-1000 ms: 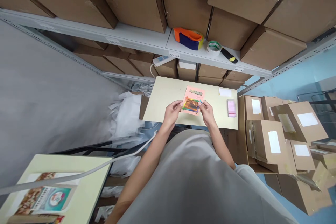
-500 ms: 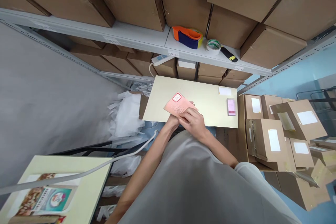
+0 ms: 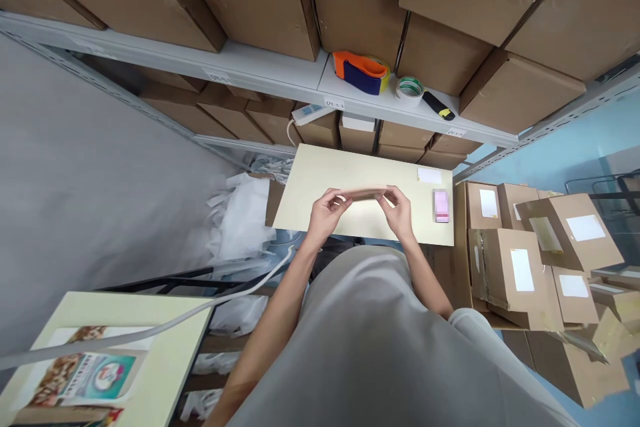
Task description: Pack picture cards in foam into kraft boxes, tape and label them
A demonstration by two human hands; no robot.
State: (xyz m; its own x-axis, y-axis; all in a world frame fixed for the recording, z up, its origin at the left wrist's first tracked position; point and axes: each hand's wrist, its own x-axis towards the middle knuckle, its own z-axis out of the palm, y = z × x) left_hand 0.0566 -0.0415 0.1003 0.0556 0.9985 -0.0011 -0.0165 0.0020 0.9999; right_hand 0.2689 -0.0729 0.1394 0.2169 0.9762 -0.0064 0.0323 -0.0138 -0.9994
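Observation:
Both hands grip a pink printed paper (image 3: 363,193), seen nearly edge-on above the pale yellow tabletop (image 3: 320,167). It may be one sheet or a thin stack; its printed face is turned out of sight. My left hand (image 3: 326,212) pinches one end between thumb and fingers. At the opposite end, my right hand (image 3: 399,211) does the same. To the right on the tabletop lies a small pink-and-purple pack (image 3: 441,205), its front blurred. Behind that pack is a white slip (image 3: 429,175).
Cardboard boxes fill the shelf (image 3: 270,73), which also holds an orange tape dispenser (image 3: 361,70), a tape roll (image 3: 409,89) and a utility knife (image 3: 439,106). Labelled cartons (image 3: 505,267) stand on the right. A white cable (image 3: 200,309) crosses beside my left arm near a second table (image 3: 175,320).
The pink paper has tipped from face-up to nearly edge-on. My hands have moved apart from their overlapping position, one now at each end of it.

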